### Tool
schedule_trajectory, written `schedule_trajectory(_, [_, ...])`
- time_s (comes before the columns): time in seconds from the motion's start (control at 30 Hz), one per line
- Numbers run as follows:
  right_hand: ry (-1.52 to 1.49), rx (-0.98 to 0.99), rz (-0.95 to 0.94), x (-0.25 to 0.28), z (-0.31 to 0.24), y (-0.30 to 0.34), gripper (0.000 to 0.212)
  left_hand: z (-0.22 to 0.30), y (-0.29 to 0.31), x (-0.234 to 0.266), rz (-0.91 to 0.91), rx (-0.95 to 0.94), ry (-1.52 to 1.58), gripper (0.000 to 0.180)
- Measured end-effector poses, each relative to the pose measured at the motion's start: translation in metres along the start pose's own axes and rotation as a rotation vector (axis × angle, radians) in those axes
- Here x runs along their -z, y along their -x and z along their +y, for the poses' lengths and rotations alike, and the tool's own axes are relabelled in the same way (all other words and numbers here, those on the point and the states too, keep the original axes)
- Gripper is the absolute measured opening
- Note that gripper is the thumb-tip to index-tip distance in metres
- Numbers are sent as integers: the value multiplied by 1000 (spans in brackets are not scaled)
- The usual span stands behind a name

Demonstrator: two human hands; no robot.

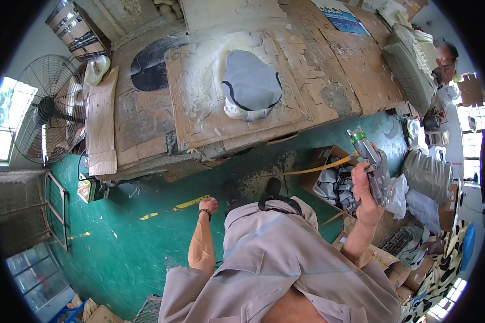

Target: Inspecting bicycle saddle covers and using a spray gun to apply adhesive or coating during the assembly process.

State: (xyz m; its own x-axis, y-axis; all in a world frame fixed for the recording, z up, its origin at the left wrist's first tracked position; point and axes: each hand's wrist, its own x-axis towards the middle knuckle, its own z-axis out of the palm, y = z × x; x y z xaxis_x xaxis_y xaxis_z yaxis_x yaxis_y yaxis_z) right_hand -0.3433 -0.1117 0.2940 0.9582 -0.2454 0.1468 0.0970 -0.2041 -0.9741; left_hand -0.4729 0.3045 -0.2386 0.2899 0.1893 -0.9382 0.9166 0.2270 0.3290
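Observation:
My right hand (367,195) is wrapped round a grey metal spray gun (381,177) with a green ring near its top end. A yellow-orange hose (312,169) runs toward the gun from the left, below the table edge. My left hand (208,205) hangs low over the floor, its fingers curled into a loose fist with nothing visible in it. On the cardboard-covered table (318,81) lies a grey fabric piece (251,78) with black curved trim, on top of something pale that shows at its lower edge. Both hands are apart from it.
Whitish dried residue (202,75) coats the cardboard around the fabric piece. A large wire fan (47,107) stands left of the table. Below its right side sits a cardboard box (328,180) of grey and black pieces. Sacks (428,175) and a person (445,59) are at the right.

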Motion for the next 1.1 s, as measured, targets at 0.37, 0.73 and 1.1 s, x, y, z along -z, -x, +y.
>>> schedule_trajectory(0.37, [76,-18,21,-1,-1,1,25,12,10,-7,57,-77,-51,22])
schedule_trajectory(0.73, [187,24,19,-10,-3,0,42,-28,8,-10,14,14,15,23])
schedule_trajectory(1.1, [90,11,-35,-22,-17,6,55,-28,1,-7,15,12,57,24])
